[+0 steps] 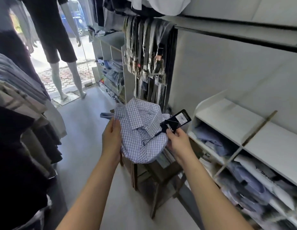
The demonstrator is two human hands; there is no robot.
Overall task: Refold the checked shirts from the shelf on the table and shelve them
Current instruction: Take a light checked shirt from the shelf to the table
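A folded white shirt with a blue check [141, 128] is held in the air in front of me, collar facing up. My left hand [112, 136] grips its left edge. My right hand [177, 140] holds the shirt's right edge and pinches a black hang tag [175, 122] that hangs on a dark string from the shirt front. Below the shirt stands a small dark wooden table [154, 176]. To the right is the white shelf unit [230, 118] with cubbies holding stacks of folded blue and white shirts [249, 181].
A rack of hanging clothes [19, 103] fills the left side. Belts [149, 52] hang on a dark panel ahead, with more shelves of packed shirts [112, 75] beside them. A mannequin [61, 47] stands by the glass door. Light floor runs between the rack and the table.
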